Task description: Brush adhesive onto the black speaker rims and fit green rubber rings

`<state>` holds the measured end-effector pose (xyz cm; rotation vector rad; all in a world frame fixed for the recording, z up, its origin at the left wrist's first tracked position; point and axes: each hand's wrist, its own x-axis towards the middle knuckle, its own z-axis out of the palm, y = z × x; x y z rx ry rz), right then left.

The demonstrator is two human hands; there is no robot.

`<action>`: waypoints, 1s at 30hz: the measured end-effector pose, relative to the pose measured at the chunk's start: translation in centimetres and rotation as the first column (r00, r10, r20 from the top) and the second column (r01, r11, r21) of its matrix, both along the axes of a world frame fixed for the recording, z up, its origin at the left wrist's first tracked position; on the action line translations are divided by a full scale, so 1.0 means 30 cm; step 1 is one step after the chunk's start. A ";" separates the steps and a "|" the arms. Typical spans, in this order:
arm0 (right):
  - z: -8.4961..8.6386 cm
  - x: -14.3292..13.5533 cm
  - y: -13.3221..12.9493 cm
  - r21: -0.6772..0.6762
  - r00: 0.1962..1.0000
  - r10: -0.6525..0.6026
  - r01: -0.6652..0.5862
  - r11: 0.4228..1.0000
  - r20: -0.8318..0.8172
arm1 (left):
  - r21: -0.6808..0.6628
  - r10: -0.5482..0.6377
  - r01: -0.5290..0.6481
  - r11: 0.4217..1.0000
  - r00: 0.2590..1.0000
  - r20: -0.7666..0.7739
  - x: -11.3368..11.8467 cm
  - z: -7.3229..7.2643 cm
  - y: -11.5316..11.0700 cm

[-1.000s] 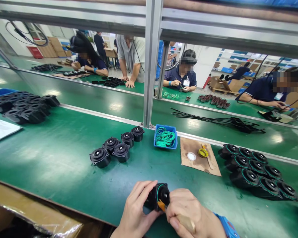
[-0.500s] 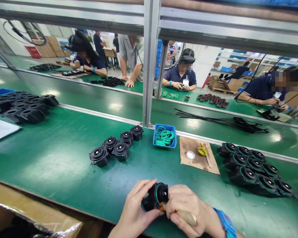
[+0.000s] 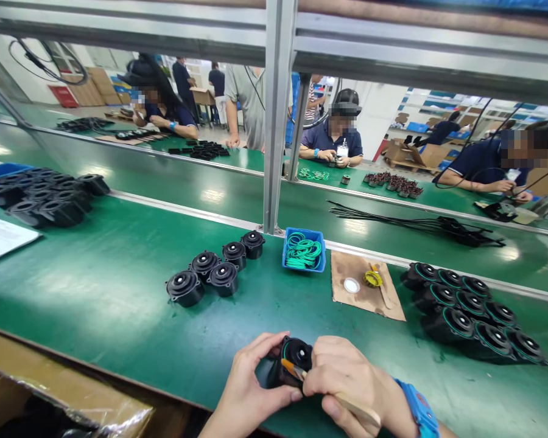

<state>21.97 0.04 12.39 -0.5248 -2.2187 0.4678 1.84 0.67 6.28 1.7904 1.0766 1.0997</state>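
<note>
A round black housing point(image 3: 296, 351) with a green ring on its face is tilted between my hands near the table's front edge. My left hand point(image 3: 256, 383) is wrapped round its left side, thumb below and fingers above. In my right hand point(image 3: 347, 380) is a brush point(image 3: 357, 409) with a pale wooden handle. Its orange bristles touch the housing's face by the ring. A blue band circles my right wrist. Farther up, a blue bin point(image 3: 304, 250) holds green rings. To its right, cardboard point(image 3: 347, 267) carries a yellow ring-shaped piece point(image 3: 372, 278) and a white disc.
Several black housings point(image 3: 204, 263) stand left of the bin; several with green rings point(image 3: 470, 302) are at right. More black parts point(image 3: 50, 194) lie far left by white paper point(image 3: 4, 238). A metal post point(image 3: 272, 121) rises behind the bin. People work beyond the frame.
The brush tip has moved up and left across the housing's face, and its bristles now show more. My right hand has shifted slightly. Across the table, a standing person's hands have shifted.
</note>
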 end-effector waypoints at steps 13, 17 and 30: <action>0.030 0.033 -0.003 -0.162 0.999 0.044 -0.046 0.986 -0.019 | -0.200 -0.051 0.090 0.976 0.980 0.191 -0.005 -0.078 -0.018; 0.047 0.055 0.010 -0.146 0.999 0.040 -0.042 0.988 -0.018 | -0.242 -0.063 0.116 0.963 0.974 0.217 -0.009 -0.087 -0.024; -0.032 0.035 0.001 -0.482 0.857 -0.502 0.492 0.725 0.118 | 0.470 0.230 -0.117 0.875 0.954 -0.190 0.019 -0.063 -0.038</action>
